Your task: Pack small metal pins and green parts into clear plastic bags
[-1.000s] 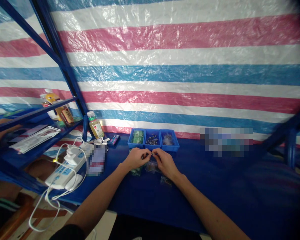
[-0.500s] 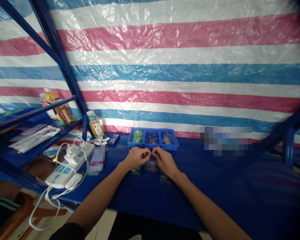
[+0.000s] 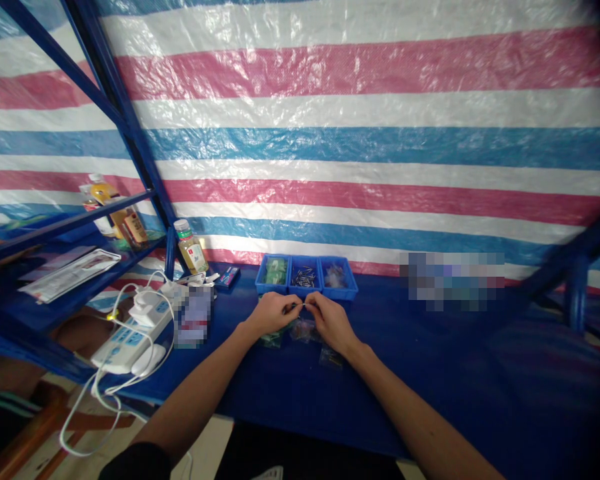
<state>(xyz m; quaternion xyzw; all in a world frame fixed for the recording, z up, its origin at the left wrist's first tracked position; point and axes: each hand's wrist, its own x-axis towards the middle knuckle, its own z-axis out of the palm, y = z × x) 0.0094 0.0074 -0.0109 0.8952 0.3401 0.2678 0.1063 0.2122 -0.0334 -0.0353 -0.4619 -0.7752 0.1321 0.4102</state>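
My left hand is closed in a pinch on a small dark slender piece. Its tip points toward my right hand, whose thumb and finger are pressed together close by on something thin and pale, too small to name. Just behind the hands is a row of blue bins: one with green packets, one with small metal pins or screws, one with clear plastic pieces. Under and beside my hands lie a green packet, a clear bag with reddish contents and another clear bag.
On the blue table, a white power strip with looped cables sits at left. A drink bottle and a small blue box stand behind it. Blue frame posts rise at left; a striped sheet closes the back.
My hands stay together in nearly the same spot with only slight finger movement. The dark piece in my left hand shows a little more clearly.
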